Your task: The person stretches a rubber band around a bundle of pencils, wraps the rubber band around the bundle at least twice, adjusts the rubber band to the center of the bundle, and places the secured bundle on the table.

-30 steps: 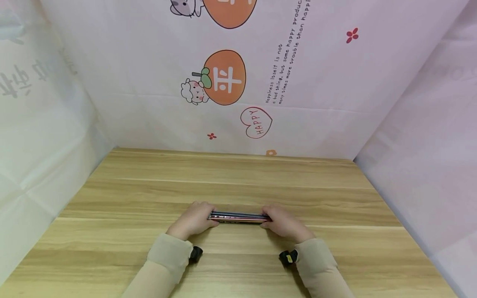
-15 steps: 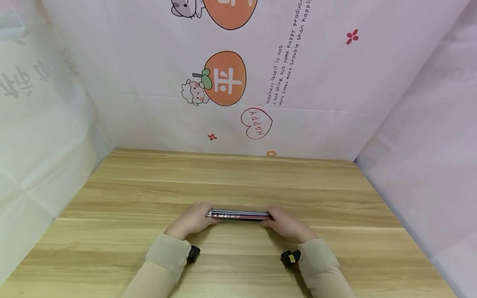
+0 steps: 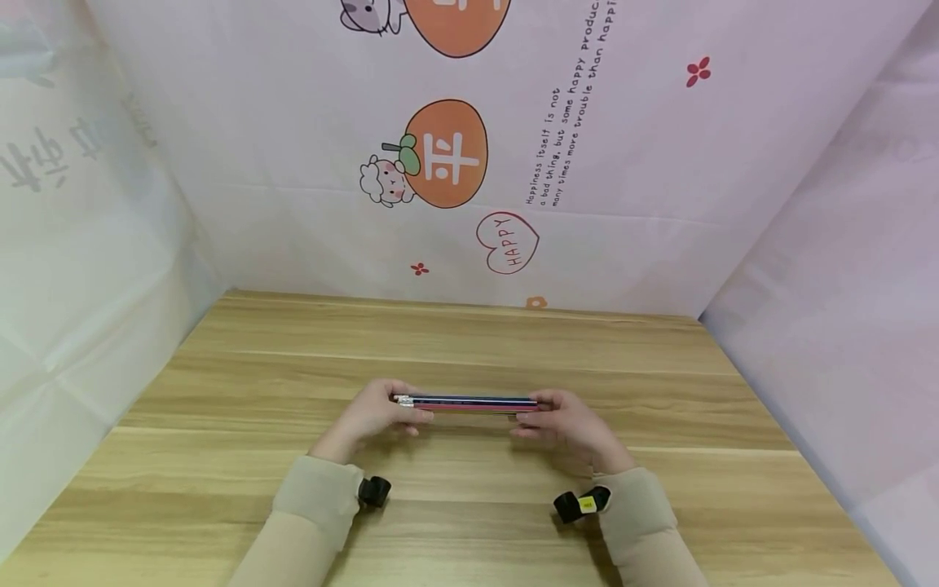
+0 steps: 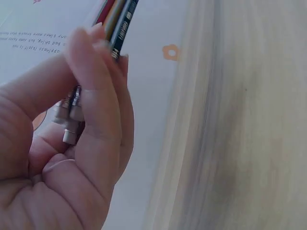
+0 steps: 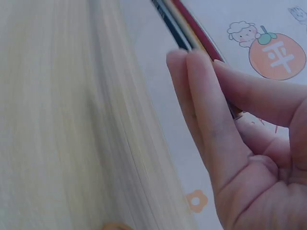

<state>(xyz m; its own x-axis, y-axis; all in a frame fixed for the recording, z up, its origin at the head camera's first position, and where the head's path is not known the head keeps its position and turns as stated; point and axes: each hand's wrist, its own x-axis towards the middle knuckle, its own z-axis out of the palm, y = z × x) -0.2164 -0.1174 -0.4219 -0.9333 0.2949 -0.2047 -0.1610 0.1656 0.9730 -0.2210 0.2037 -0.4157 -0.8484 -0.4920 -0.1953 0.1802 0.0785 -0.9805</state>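
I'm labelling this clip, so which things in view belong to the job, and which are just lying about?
In the job:
bundle of pencils
left hand, holding one end
right hand, holding the other

Just around:
wooden table
printed sheet behind it
black wrist devices

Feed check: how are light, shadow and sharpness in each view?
Head view: bright and fairly even, the slim dark-blue and red pencils clear as separate stripes, soft shadows on the pale wood-grain table near the left hand and right hand; left wrist view: dimmer, the pencils' silvery ends soft; right wrist view: also dim, the table's grain smeared, with a blurry dark streak.
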